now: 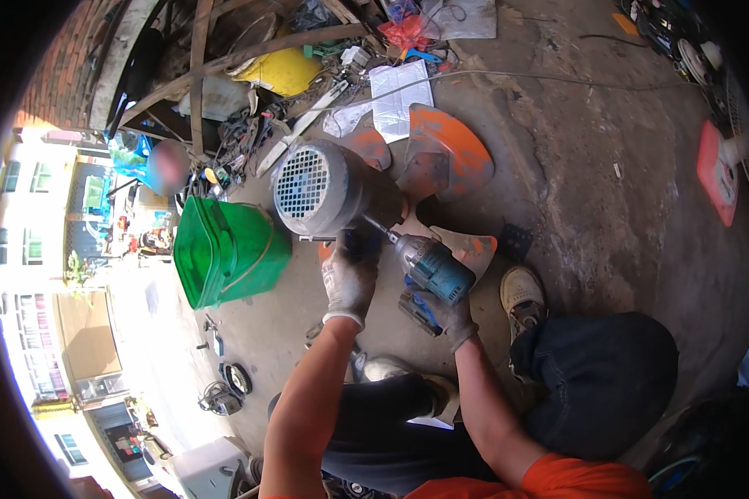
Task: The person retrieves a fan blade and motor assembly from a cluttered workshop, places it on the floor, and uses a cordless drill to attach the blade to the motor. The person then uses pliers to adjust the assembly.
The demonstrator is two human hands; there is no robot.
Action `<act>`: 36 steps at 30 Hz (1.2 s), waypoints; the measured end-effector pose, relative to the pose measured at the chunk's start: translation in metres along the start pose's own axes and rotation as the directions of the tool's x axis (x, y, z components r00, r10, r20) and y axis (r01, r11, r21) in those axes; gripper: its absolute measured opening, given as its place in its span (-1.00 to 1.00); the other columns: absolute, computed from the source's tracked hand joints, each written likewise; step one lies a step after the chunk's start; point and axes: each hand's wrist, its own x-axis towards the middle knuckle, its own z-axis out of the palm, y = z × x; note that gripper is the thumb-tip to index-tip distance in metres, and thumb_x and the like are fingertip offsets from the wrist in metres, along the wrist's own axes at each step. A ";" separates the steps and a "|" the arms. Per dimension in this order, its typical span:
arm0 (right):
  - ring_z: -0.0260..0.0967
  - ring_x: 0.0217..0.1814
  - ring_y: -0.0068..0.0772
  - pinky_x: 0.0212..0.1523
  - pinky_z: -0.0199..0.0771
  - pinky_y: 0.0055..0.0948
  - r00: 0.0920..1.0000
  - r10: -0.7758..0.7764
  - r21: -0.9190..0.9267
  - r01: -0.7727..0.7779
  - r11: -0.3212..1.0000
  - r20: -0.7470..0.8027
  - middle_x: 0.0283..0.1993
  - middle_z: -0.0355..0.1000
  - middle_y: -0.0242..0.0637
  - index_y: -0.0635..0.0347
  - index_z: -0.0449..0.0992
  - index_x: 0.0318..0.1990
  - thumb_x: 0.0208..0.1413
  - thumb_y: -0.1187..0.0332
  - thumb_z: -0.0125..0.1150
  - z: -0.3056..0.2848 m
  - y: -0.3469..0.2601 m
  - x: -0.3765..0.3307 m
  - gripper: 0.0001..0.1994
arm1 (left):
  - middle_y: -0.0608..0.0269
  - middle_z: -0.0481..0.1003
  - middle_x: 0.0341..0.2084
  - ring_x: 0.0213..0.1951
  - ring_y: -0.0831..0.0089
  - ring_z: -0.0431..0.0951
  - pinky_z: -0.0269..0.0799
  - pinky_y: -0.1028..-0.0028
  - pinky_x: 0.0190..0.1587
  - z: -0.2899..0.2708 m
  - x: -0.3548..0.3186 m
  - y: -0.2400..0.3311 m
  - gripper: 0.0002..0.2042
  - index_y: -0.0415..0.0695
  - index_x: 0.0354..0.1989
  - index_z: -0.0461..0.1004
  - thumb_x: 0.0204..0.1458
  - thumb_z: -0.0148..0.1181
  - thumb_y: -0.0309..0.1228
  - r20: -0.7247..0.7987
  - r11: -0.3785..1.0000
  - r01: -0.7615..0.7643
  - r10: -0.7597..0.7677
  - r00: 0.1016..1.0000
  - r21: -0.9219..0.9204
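A grey electric motor [362, 190] with a round mesh end cover stands in front of me, joined to worn orange-and-grey fan blades [472, 155] that spread over the ground. My left hand [349, 284], in a pale work glove, is closed around a dark part at the motor's near side; its fingertips are partly hidden. My gloved right hand [455, 320] grips the handle of a teal cordless impact driver [435, 268]. The driver's long socket points up and left, its tip at the motor's side. Whether it sits on a bolt I cannot tell.
Left of the motor stands a green bucket [254, 254]. Scrap, wooden beams [198, 75] and a yellow rounded object [287, 68] pile up at the far left. A silvery sheet [401, 101] lies behind the blades. My shoe [523, 299] is close on the right.
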 end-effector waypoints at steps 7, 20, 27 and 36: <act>0.25 0.23 -0.36 0.31 0.23 -0.33 0.788 0.164 0.789 -0.610 0.071 0.594 0.21 0.30 -0.21 0.19 0.32 0.18 0.29 -0.01 0.02 -0.038 0.018 0.020 -0.50 | -0.14 0.57 -0.41 -0.32 -0.07 0.59 0.49 0.19 -0.24 -0.008 0.008 0.023 -0.73 -0.14 -0.08 0.54 0.03 0.21 -0.38 0.216 0.998 -0.018 0.003 0.976 0.068; 0.29 0.05 -0.45 0.14 0.33 -0.38 0.893 0.178 0.827 -0.449 0.338 0.413 0.04 0.31 -0.27 0.23 0.30 0.15 0.25 0.13 0.10 -0.033 0.043 0.019 -0.55 | -0.06 0.56 -0.47 -0.43 0.08 0.59 0.47 0.25 -0.30 -0.015 0.012 0.010 -0.84 -0.17 -0.23 0.59 0.03 0.19 -0.45 0.281 0.988 -0.130 0.102 0.954 0.079; 0.42 -0.16 -0.52 -0.07 0.52 -0.35 0.997 0.069 0.128 -0.073 0.989 0.032 -0.15 0.41 -0.34 0.21 0.42 -0.02 0.27 0.21 0.06 -0.011 0.026 0.012 -0.72 | -0.03 0.55 -0.50 -0.41 0.06 0.59 0.45 0.24 -0.29 -0.016 0.013 0.021 -0.86 -0.18 -0.29 0.58 0.07 0.16 -0.40 0.303 0.998 -0.048 0.033 0.952 0.043; 0.31 -0.30 -0.58 -0.19 0.43 -0.48 0.947 0.202 0.691 -0.320 0.649 0.249 -0.29 0.31 -0.45 0.17 0.40 -0.14 0.26 0.20 0.06 -0.005 0.013 0.009 -0.77 | -0.02 0.56 -0.53 -0.44 0.09 0.60 0.47 0.26 -0.32 -0.015 0.012 0.018 -0.84 -0.18 -0.30 0.58 0.12 0.09 -0.41 0.282 0.994 -0.084 0.063 0.957 0.064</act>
